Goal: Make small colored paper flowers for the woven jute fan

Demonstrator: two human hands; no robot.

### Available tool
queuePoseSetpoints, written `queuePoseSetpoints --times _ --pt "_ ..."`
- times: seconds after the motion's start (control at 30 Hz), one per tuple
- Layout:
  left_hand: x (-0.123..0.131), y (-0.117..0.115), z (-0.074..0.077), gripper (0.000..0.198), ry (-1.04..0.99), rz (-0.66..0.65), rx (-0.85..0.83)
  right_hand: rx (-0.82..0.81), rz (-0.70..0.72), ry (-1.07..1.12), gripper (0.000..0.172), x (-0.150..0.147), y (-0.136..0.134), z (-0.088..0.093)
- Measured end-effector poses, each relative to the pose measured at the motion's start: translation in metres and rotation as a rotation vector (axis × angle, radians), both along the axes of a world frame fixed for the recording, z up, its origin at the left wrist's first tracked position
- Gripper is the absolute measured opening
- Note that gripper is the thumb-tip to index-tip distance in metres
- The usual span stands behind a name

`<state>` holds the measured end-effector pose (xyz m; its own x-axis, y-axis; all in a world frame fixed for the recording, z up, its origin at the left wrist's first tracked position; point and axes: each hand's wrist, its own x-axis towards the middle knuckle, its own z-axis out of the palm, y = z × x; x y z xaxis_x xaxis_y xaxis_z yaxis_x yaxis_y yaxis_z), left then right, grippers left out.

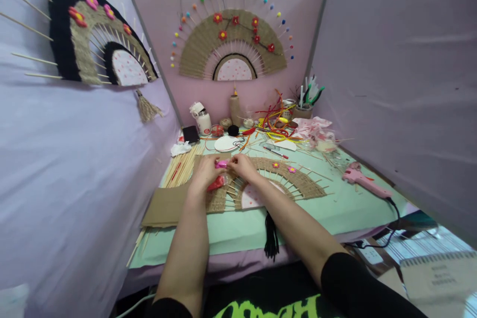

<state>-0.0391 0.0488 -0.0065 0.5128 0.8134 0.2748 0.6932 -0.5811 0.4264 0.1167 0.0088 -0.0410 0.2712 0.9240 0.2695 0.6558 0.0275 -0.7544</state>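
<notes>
My left hand (204,171) is closed around a small, soft-looking bright pink piece (221,164), perhaps modelling clay. Close by on the right, my right hand (242,166) has its fingertips pinched together near the piece's end; what they grip is too small to make out. Under my left hand lies a red clear-wrapped packet (216,183). Both hands are over the left part of a woven twine fan (309,184) with thin sticks, which bears a red flower (276,165) and a pink flower (291,170). A black tassel (272,238) hangs below it.
Brown cardboard (164,206) and wooden sticks (182,171) lie at the left. A pink glue gun (363,180) with a cord rests at the right. Pipe cleaners (276,124), a pen (276,152) and a white bottle (202,120) are behind. Finished fans (201,47) hang on the partitions.
</notes>
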Motion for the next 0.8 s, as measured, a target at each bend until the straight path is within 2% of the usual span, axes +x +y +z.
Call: queuePoseSetpoints --times 0.13,0.27,0.4,0.53,0.63,0.7,0.8 --pt "0.007 0.001 -0.006 0.034 0.056 -0.007 0.067 0.012 -0.008 0.053 0.008 0.002 0.000 -0.008" --pt "0.008 0.003 -0.008 0.030 0.070 -0.006 0.061 0.029 -0.008 0.133 0.016 0.000 0.003 -0.010" --pt "0.007 0.001 -0.005 0.037 0.009 -0.062 0.035 0.090 0.043 0.250 0.025 -0.004 0.000 -0.006" --pt "0.009 -0.003 -0.003 0.041 -0.023 -0.095 0.050 0.225 0.117 0.452 0.025 -0.006 -0.012 0.002" --pt "0.012 -0.005 0.000 0.049 -0.094 -0.156 0.053 0.272 0.116 0.509 0.025 -0.003 -0.024 0.007" --pt "0.015 -0.007 0.001 0.055 -0.175 -0.226 0.019 0.286 0.118 0.541 0.025 0.000 -0.031 0.009" --pt "0.019 -0.010 0.002 0.055 -0.274 -0.289 -0.082 0.298 0.122 0.583 0.025 0.005 -0.038 0.010"
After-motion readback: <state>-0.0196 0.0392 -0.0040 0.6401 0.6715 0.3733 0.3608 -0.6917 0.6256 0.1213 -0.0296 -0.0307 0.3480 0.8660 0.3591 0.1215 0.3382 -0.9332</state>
